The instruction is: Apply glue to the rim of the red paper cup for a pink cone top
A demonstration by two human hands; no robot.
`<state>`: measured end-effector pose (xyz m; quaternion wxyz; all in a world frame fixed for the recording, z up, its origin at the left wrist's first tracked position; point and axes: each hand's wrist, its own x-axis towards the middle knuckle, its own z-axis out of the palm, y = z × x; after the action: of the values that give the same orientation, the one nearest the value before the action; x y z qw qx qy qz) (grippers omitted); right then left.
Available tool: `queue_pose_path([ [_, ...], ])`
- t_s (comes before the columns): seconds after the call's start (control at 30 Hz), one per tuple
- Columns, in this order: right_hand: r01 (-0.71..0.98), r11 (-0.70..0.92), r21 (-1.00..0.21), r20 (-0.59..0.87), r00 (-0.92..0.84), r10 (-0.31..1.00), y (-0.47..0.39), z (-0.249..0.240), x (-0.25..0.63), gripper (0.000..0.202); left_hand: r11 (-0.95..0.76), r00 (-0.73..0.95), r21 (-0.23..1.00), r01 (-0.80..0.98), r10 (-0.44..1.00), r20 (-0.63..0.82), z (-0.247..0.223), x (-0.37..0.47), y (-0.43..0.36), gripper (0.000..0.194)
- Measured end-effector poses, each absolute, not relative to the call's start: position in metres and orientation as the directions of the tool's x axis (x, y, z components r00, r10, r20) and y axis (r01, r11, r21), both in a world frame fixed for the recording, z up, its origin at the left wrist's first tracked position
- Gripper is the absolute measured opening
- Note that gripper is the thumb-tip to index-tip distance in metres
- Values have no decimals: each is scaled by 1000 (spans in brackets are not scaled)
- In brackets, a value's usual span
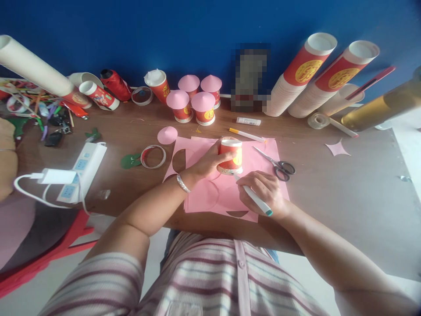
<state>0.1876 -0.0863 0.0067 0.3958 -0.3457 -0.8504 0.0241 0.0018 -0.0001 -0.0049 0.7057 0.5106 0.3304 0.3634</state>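
With the left hand (pixel 207 162) wrapping its fingers around the upturned red paper cup (pixel 230 156) on the pink paper (pixel 263 175), the right hand (pixel 263 191) pinching the white marker (pixel 255 198) should hug the rim closely, I'd say, cup pressed firmly down.

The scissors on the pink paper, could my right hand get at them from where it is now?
Probably yes. The scissors lie in the open just beyond your right hand, with only bare pink paper between them. But that hand is gripping a white marker, so you would need to put it down first.
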Motion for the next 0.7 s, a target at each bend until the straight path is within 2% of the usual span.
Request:
queue_pose_path([
  [0.2, 563, 753, -340, 679, -407, 611, -87, 5, 189, 20, 245, 526, 954, -171, 842, -122, -4, 1, -1, 42],
  [0.57, 536, 778, -327, 718, -394, 573, -86, 9, 188, 27, 286, 534, 916, -282, 840, -98, -2, 3, 0, 41],
  [0.7, 517, 789, -333, 722, -398, 565, -86, 11, 186, 29, 292, 488, 895, -338, 867, -99, -6, 2, 1, 41],
])
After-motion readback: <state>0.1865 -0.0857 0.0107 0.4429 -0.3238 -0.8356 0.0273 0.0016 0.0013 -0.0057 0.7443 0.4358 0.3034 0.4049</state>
